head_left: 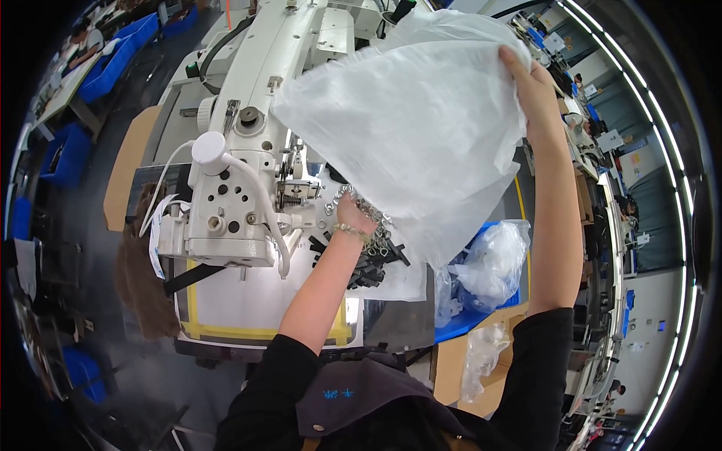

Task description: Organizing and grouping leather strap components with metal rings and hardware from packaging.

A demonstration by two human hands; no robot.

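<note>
My right hand [535, 94] is raised at the upper right, its fingers closed on the edge of a large white translucent plastic bag [421, 120]. The bag hangs down and spreads over the work surface. Beside the sewing machine's needle area, my left hand [356, 214] reaches down among small silvery metal rings [383, 219]. Its fingers are mostly hidden, so what they grip cannot be made out. Short black strips [367, 272] lie heaped just below that hand, near the wrist with a beaded bracelet.
A white industrial sewing machine [233, 173] stands on the left, with brown cloth [143, 263] hanging beside it. Yellow tape [259, 331] edges the white work surface. To the right, a blue bin [451, 328] holds clear plastic bags [492, 263], above an open cardboard box [449, 368].
</note>
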